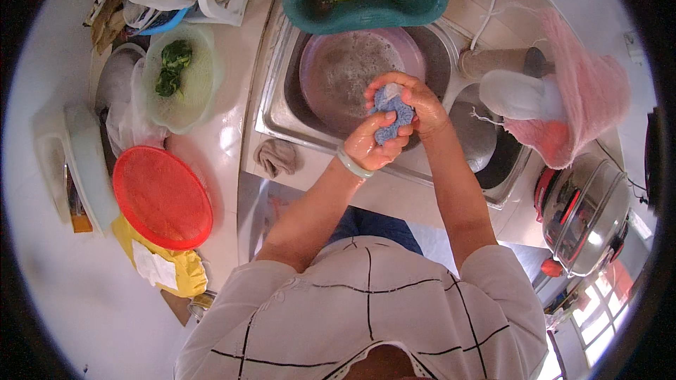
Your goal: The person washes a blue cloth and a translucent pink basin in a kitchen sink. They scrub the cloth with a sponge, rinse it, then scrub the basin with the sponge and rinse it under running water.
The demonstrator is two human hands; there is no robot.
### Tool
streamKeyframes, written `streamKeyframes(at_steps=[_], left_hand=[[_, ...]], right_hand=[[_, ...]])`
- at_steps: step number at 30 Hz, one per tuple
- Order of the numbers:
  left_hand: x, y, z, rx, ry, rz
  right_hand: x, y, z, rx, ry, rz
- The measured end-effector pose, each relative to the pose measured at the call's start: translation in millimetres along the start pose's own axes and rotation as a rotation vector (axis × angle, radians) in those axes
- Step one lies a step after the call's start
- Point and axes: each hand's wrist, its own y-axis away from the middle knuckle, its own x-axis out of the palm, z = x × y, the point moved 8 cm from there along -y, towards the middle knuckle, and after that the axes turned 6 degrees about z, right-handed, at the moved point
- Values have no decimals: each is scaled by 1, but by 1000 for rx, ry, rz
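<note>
A bunched blue cloth (390, 116) with a whitish patch is squeezed between both my hands. My left hand (374, 140), wet and with a pale bangle at the wrist, grips its near side. Fingers of my right hand (417, 103) curl around the far and right side. Both hands are above the near right part of a pinkish basin (338, 71), which holds cloudy water with foam. The basin sits in the left bowl of a stainless steel sink (274, 116). The hands hide the basin's near right rim.
A teal strainer basket (364, 24) with vegetable scraps stands at the sink's far side. Left are a pale green bowl (203, 100) with leafy greens and a red basket (163, 198). A grey-brown cloth (277, 157) lies by the sink. Right are a pink mesh (594, 79) and a lidded pan (586, 216).
</note>
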Motion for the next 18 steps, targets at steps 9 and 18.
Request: streamKeyframes(at_steps=[9, 18], left_hand=[[-32, -14, -5, 20, -468, -248], [-48, -19, -58, -13, -1840, -737]], right_hand=[[-20, 2, 10, 113, 533, -417], [-43, -9, -16, 125, 493, -616]])
